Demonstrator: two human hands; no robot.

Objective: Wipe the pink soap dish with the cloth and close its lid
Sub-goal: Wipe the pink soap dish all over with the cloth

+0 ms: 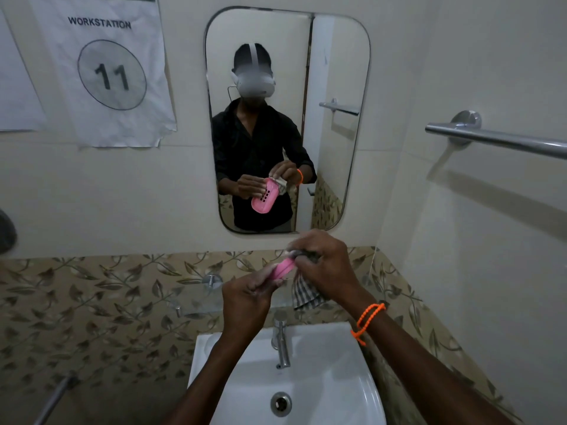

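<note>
The pink soap dish [283,267] is held up above the sink, tilted on edge, and only a narrow strip of it shows between my hands. My left hand [245,297] grips its lower end from below. My right hand [323,263] presses a checked cloth [305,291] against its upper end, and the cloth's loose part hangs down under my palm. In the mirror [334,124] the dish's slotted underside faces outward. I cannot tell whether the lid is open or closed.
A white sink [343,378] with a chrome tap [280,338] lies directly under my hands. A glass shelf [196,305] is fixed to the leaf-patterned tiles on the left. A steel towel bar [497,139] juts from the right wall.
</note>
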